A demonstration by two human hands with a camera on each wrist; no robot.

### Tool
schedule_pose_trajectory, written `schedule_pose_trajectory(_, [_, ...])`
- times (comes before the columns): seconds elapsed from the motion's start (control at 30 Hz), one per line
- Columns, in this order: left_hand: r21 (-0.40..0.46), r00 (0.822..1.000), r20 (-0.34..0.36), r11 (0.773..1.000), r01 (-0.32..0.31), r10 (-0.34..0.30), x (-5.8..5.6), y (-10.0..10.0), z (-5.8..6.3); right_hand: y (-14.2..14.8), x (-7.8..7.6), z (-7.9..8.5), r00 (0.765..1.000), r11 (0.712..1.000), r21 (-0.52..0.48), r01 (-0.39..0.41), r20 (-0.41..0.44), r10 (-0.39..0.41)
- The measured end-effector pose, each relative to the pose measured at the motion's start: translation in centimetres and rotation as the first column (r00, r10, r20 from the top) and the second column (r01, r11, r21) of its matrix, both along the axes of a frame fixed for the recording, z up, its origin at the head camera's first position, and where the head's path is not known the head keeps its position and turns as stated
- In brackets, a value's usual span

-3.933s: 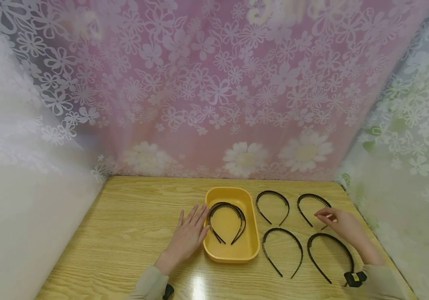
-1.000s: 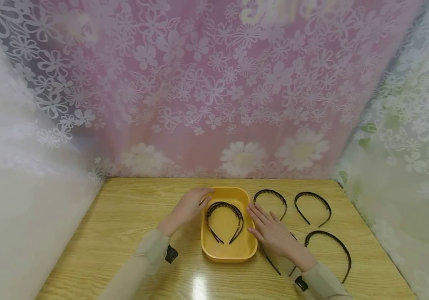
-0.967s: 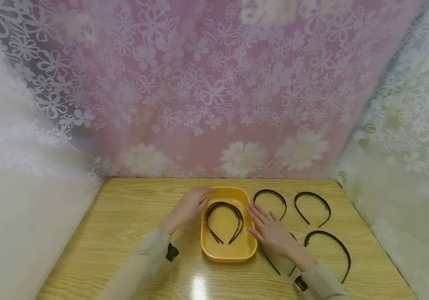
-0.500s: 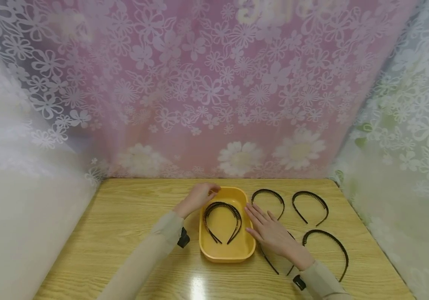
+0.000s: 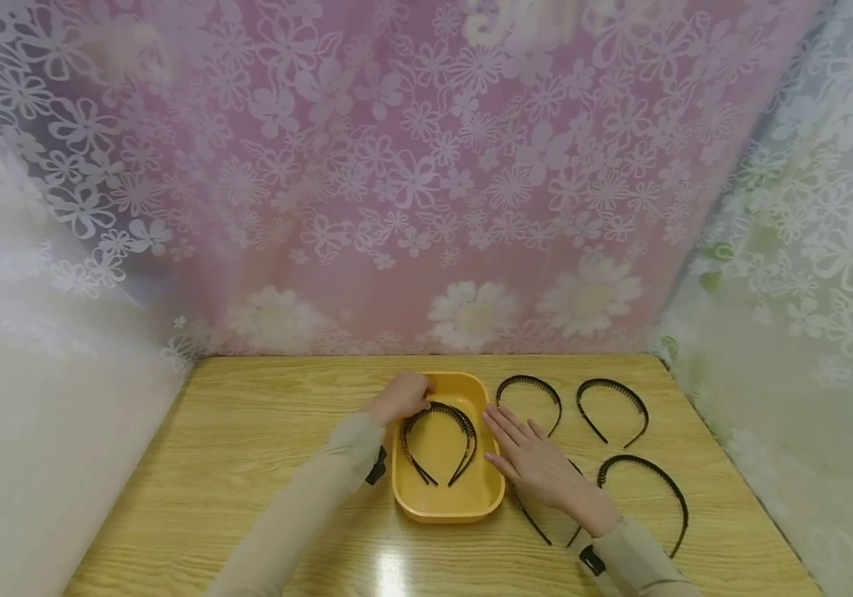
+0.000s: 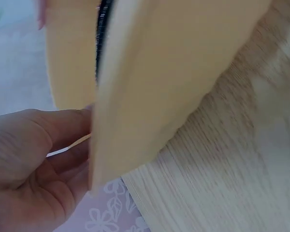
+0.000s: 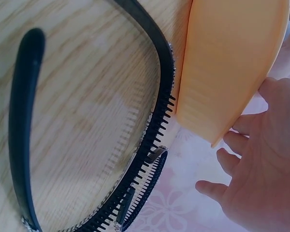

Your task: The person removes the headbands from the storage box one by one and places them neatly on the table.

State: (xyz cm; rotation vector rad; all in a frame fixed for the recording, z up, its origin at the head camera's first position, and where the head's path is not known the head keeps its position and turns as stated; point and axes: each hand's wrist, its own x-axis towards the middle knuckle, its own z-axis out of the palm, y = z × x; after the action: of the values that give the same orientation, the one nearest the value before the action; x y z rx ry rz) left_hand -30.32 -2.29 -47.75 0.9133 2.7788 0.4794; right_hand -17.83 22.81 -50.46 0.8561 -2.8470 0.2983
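Note:
Two black toothed headbands lie overlapped in a yellow plastic basin. My left hand reaches over the basin's far left rim, fingers bent down by the top of these headbands. In the left wrist view, the basin wall hides the fingertips of the left hand, so I cannot see whether they pinch a headband. Straight fingers of my right hand rest against the basin's right rim; the right wrist view has the right hand at that rim, holding nothing.
Several more black headbands lie on the wooden table right of the basin, among them a far right headband and a near right headband. The right hand partly covers a near left headband. A flowered curtain hangs behind.
My left hand has moved from beside the basin's rim to its far left corner, fingers now down inside. Earlier the right hand came from the far right headband to the basin's right rim.

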Motion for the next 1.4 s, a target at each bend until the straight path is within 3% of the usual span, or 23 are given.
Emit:
schedule_pose_trajectory(0.17, [-0.083,0.998,-0.051,0.996,-0.026,0.022,0.7,0.3,0.2,-0.1,0.0,0.1,1.000,1.000,0.015,0.008,0.019,-0.008])
schedule_pose_trajectory(0.4, [-0.064,0.992,-0.127,0.998,-0.013,0.004,0.4,0.6,-0.4,0.0,0.0,0.1,1.000,1.000,0.014,0.012,0.017,-0.012])
schedule_pose_trajectory(0.57, [0.013,0.996,-0.088,1.000,-0.009,0.010,0.4,0.1,-0.3,0.0,-0.1,0.1,1.000,1.000,0.018,0.013,0.016,-0.014])
schedule_pose_trajectory(0.73, [0.132,1.000,0.017,0.991,-0.015,0.013,0.3,-0.7,0.4,0.0,0.0,0.2,1.000,1.000,0.003,0.007,0.011,-0.007])
schedule_pose_trajectory(0.93, [0.208,0.995,0.094,0.977,-0.042,0.022,0.3,-1.6,1.1,0.0,0.0,0.1,0.999,1.000,-0.009,0.003,0.039,-0.003])
schedule_pose_trajectory(1.1, [0.315,0.977,0.208,0.944,-0.102,0.036,0.3,-2.4,1.4,0.1,0.0,-0.2,1.000,1.000,-0.020,-0.007,0.007,0.007])
schedule_pose_trajectory(1.27, [0.448,0.945,0.326,0.877,-0.173,0.020,0.3,-3.3,1.5,0.2,-0.1,-0.4,1.000,0.999,-0.040,-0.016,-0.001,0.016])
schedule_pose_trajectory(1.4, [0.509,0.933,0.360,0.835,-0.207,0.012,0.4,-3.9,1.7,0.3,-0.2,-0.5,1.000,0.999,-0.034,-0.007,0.025,0.008])
